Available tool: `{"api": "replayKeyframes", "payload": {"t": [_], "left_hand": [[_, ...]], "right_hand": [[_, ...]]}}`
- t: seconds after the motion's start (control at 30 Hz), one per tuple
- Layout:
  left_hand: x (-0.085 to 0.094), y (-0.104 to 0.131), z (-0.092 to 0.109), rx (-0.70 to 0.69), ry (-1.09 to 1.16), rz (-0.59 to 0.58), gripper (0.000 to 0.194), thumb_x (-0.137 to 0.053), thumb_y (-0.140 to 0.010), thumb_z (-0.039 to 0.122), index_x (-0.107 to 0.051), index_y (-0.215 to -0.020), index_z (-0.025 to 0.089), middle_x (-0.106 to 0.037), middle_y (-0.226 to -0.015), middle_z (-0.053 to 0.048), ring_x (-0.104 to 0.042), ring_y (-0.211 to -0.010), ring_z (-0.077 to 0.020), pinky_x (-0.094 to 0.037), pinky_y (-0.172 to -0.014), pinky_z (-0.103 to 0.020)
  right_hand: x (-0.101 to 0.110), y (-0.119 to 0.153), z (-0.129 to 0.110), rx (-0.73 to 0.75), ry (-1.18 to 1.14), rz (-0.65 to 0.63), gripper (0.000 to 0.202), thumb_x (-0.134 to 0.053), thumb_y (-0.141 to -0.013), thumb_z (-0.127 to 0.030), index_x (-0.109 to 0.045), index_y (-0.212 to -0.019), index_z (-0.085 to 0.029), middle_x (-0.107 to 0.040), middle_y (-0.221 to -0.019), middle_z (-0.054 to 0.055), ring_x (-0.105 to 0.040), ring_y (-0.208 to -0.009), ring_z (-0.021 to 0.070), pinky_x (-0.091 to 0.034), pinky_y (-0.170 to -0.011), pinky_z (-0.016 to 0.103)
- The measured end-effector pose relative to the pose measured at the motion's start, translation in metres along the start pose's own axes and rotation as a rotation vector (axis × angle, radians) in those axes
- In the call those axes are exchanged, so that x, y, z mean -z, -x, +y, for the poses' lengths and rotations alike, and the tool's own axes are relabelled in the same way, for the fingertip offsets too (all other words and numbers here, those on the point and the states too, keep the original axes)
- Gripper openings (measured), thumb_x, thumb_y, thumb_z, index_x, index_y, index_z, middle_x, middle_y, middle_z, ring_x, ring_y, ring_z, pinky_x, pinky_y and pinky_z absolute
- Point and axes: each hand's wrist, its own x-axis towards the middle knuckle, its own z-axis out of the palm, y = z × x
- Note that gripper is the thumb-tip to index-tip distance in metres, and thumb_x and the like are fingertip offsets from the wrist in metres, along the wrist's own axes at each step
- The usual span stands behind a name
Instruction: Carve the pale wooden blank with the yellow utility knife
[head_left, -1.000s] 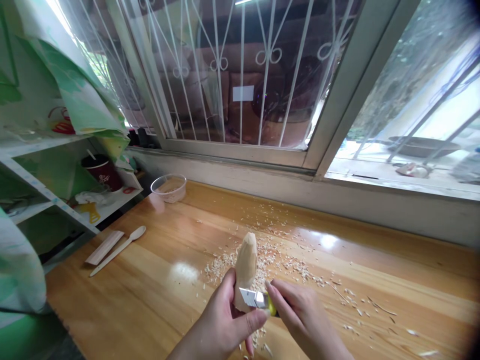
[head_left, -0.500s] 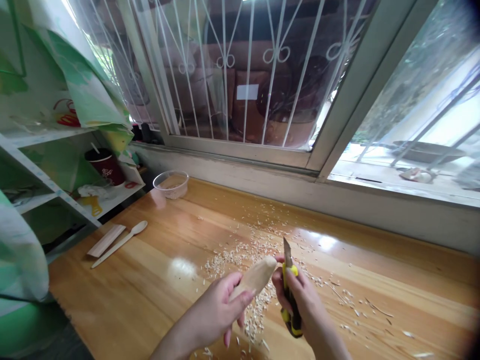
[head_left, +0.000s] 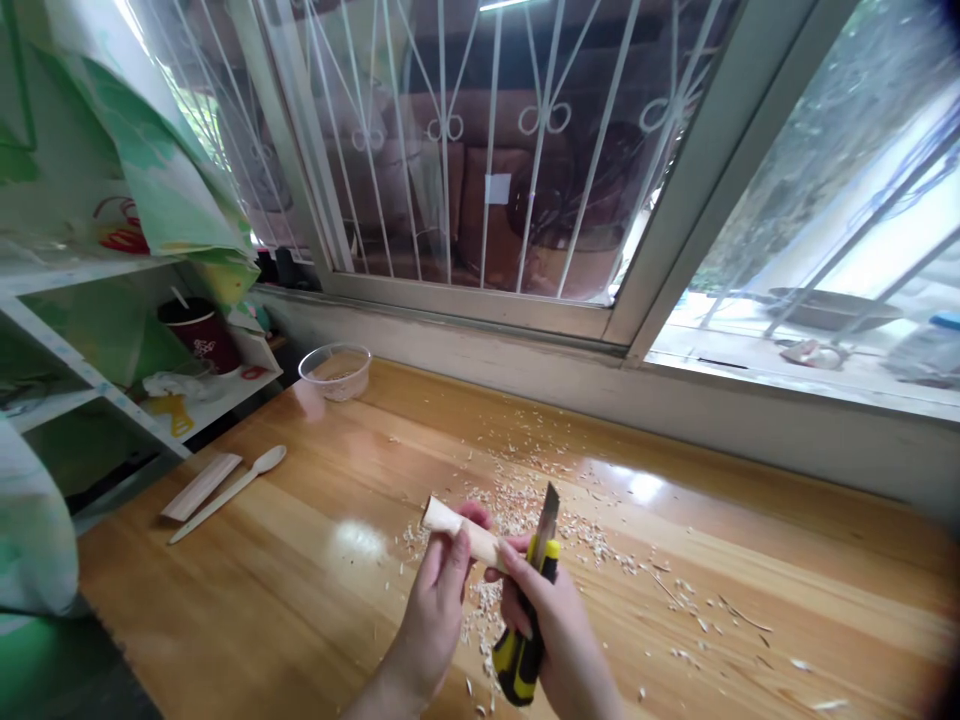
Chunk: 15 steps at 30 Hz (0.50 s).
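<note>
Between my two hands is a pale piece of carved wood [head_left: 444, 517], one end of it pointing to the upper left. My left hand [head_left: 439, 590] is closed around its middle, thumb on top. My right hand [head_left: 551, 610] grips a yellow and black utility knife [head_left: 531, 625], its blade out and pointing up, away from me. The thumb and fingertips of that hand also touch the right end of the wood. Wood shavings [head_left: 517, 505] lie scattered on the table below and beyond my hands.
On the left of the wooden table [head_left: 285, 590] lie a wooden spoon [head_left: 232, 492] and a flat strip of wood [head_left: 201, 487]. A clear plastic bowl [head_left: 335, 375] stands at the back left. White shelves [head_left: 217, 405] border the table's left side, with a dark red cup [head_left: 201, 335] on them. A barred window runs behind.
The wood has turned from pointing up right to pointing up left. My right hand has moved left with the knife, and its fingertips now meet the wood's right end. The view has shifted slightly.
</note>
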Motion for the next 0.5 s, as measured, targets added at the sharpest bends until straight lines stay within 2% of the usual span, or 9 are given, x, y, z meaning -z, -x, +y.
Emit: {"api": "replayKeyframes", "payload": {"t": [0.07, 0.17, 0.23, 0.27, 0.37, 0.5], "left_hand": [[-0.002, 0.0, 0.001, -0.045, -0.01, 0.047, 0.039, -0.054, -0.083, 0.051, -0.056, -0.106, 0.02, -0.061, -0.1, -0.006, -0.055, -0.103, -0.0195, -0.043, -0.091, -0.029], [-0.002, 0.001, 0.012, -0.108, -0.009, 0.093, 0.035, -0.05, -0.085, 0.053, -0.055, -0.098, 0.021, -0.056, -0.076, 0.001, -0.057, -0.074, -0.0122, -0.047, -0.07, -0.023], [0.0, 0.002, 0.021, -0.049, -0.027, 0.08, 0.033, -0.048, -0.086, 0.054, -0.051, -0.094, 0.021, -0.047, -0.065, 0.006, -0.044, -0.05, -0.0064, -0.039, -0.049, -0.017], [0.0, 0.003, 0.024, 0.007, -0.045, 0.063, 0.036, -0.047, -0.085, 0.056, -0.05, -0.094, 0.021, -0.044, -0.062, 0.007, -0.036, -0.045, -0.005, -0.033, -0.044, -0.016], [0.001, 0.011, 0.028, 0.11, -0.166, -0.015, 0.045, -0.044, -0.082, 0.063, -0.049, -0.096, 0.02, -0.038, -0.057, 0.009, -0.025, -0.041, -0.0043, -0.024, -0.041, -0.016], [-0.002, 0.023, 0.026, 0.105, -0.369, -0.115, 0.046, -0.055, -0.079, 0.057, -0.05, -0.107, 0.02, -0.037, -0.055, 0.009, -0.027, -0.042, -0.006, -0.024, -0.042, -0.019]], "right_hand": [[-0.007, 0.002, 0.008, -0.03, 0.081, -0.08, 0.046, -0.065, -0.069, -0.06, -0.049, -0.078, -0.018, -0.057, -0.058, -0.003, -0.026, -0.035, 0.0014, -0.018, -0.037, 0.019], [-0.005, 0.002, 0.014, -0.014, 0.296, -0.215, 0.049, -0.059, -0.07, -0.067, -0.046, -0.074, -0.02, -0.044, -0.048, -0.007, -0.027, -0.036, 0.0041, -0.018, -0.036, 0.019], [0.004, 0.003, 0.009, 0.083, 0.389, -0.175, 0.047, -0.052, -0.076, -0.066, -0.046, -0.073, -0.02, -0.038, -0.051, -0.008, -0.027, -0.04, 0.0052, -0.021, -0.038, 0.019], [0.009, 0.005, 0.004, 0.128, 0.405, -0.153, 0.047, -0.046, -0.08, -0.067, -0.046, -0.074, -0.02, -0.037, -0.053, -0.008, -0.027, -0.042, 0.006, -0.024, -0.039, 0.02], [0.021, 0.012, -0.016, 0.231, 0.559, -0.095, 0.045, -0.029, -0.09, -0.061, -0.046, -0.075, -0.021, -0.041, -0.061, -0.005, -0.036, -0.049, 0.0087, -0.032, -0.047, 0.021], [0.023, 0.022, -0.034, 0.445, 1.01, -0.154, 0.038, -0.04, -0.09, -0.054, -0.051, -0.076, -0.021, -0.05, -0.06, -0.003, -0.045, -0.054, 0.0114, -0.033, -0.051, 0.023]]}}
